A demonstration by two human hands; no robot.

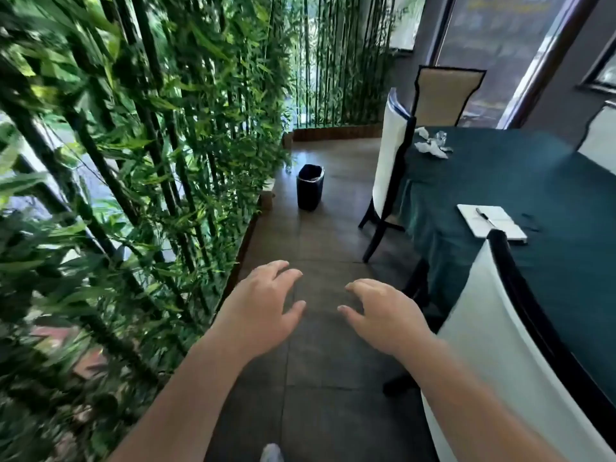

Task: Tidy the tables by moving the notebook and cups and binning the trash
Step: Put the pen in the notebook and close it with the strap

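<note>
A white notebook (491, 223) with a dark pen (486, 217) on it lies near the front edge of the teal-clothed table (533, 181). Crumpled white paper and clear wrapper trash (432, 143) sits at the table's far left corner. A dark bin (310, 186) stands on the floor beside the bamboo. My left hand (263, 305) and my right hand (383, 311) hover over the floor aisle, palms down, fingers spread, holding nothing. No cups show.
A bamboo screen (133, 161) lines the left side of the aisle. White-covered chairs stand at the table's left (390, 155) and near side (500, 345); a tan chair (443, 95) is behind. Dark tiled floor (316, 378) runs ahead to the bin.
</note>
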